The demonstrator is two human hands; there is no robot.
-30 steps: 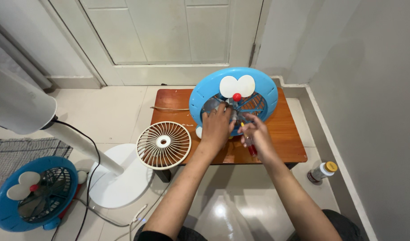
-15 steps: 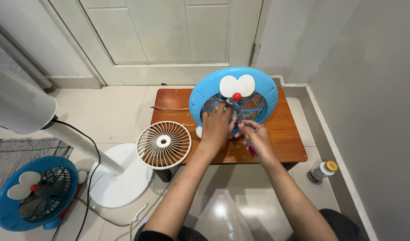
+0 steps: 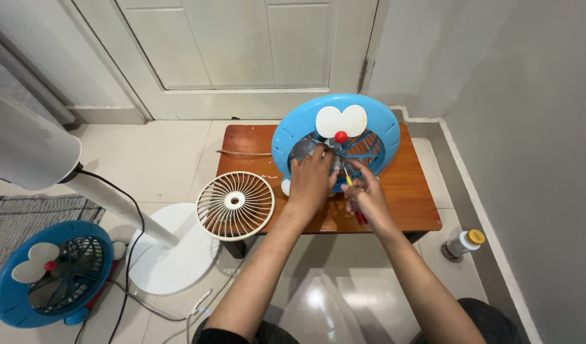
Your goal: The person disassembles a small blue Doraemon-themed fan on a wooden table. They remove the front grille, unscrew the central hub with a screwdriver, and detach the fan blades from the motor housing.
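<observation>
A round blue fan [image 3: 376, 121] with white eyes and a red nose stands on a small brown wooden table [image 3: 411, 191]. My left hand [image 3: 311, 178] presses against the fan's middle, over the grey blade. My right hand [image 3: 364, 194] grips a screwdriver [image 3: 358, 213] with a red handle and yellow collar, its tip pointing at the fan's hub. A cream round grille [image 3: 235, 205] lies flat at the table's left front corner, overhanging the edge.
A second blue fan [image 3: 50, 274] sits on the floor at far left, by a white standing fan's base [image 3: 172, 255] and pole. A small bottle with a yellow cap [image 3: 462, 243] stands by the right wall. A white door fills the back.
My right hand has shifted slightly closer to the fan's hub with the screwdriver. My left hand stays on the fan.
</observation>
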